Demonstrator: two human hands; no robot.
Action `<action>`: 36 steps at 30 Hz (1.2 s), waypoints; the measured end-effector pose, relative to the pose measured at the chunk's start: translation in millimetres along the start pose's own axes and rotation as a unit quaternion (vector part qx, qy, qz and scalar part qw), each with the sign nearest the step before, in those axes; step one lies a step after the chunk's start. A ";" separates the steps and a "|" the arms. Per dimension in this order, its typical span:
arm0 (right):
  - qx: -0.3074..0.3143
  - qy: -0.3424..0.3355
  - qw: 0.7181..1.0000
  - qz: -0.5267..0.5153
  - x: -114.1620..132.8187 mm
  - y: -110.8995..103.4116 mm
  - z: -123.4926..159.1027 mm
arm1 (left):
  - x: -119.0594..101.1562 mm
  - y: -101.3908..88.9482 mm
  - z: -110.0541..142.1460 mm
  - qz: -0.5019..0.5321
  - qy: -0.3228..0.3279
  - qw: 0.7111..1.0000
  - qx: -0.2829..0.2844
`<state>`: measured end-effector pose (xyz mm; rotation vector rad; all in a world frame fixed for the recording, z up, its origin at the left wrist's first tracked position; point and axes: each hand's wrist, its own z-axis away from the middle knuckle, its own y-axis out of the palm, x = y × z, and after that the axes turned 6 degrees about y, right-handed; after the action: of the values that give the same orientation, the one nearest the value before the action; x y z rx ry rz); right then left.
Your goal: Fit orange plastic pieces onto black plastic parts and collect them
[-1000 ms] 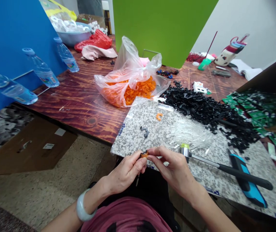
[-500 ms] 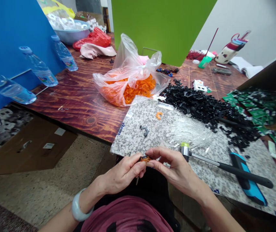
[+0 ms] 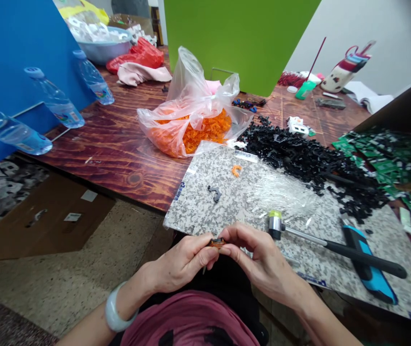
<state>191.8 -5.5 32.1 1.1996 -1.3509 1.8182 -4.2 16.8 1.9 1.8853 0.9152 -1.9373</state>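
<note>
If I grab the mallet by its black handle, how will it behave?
The mallet will probably feel head-heavy: its thick, metal-looking head sits on a slim shaft. That straight shaft suggests stiffness. Its handle crosses the blue-and-black tool, so pushing sideways might nudge both.

Speckled slab (image 3: 191, 204) carrying 1 mallet (image 3: 338, 248), 1 orange pc (image 3: 234, 171), 1 dk pc (image 3: 217, 196), clear strands (image 3: 280, 194), blk pile (image 3: 295, 154); wood tbl (image 3: 118, 158) w/ 1 orange-filled bag (image 3: 196, 127)!
</note>
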 end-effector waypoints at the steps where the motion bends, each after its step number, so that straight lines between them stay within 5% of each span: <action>1: -0.002 -0.002 1.000 -0.001 0.4 0.4 0.6 | -0.4 0.4 -0.1 -0.003 0.003 1.000 -0.002; 22: 0.013 0.034 0.999 -0.035 -3.3 5.0 6.4 | -8.0 -2.8 -0.5 -0.018 0.005 0.999 0.028; 36: -0.020 -0.006 1.000 -0.007 -9.0 4.5 6.5 | -6.0 -0.6 -2.4 0.001 -0.015 1.000 0.014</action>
<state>194.1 -12.6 22.6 1.1972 -1.3752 1.7685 -2.0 17.4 8.1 1.8662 0.8826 -1.9813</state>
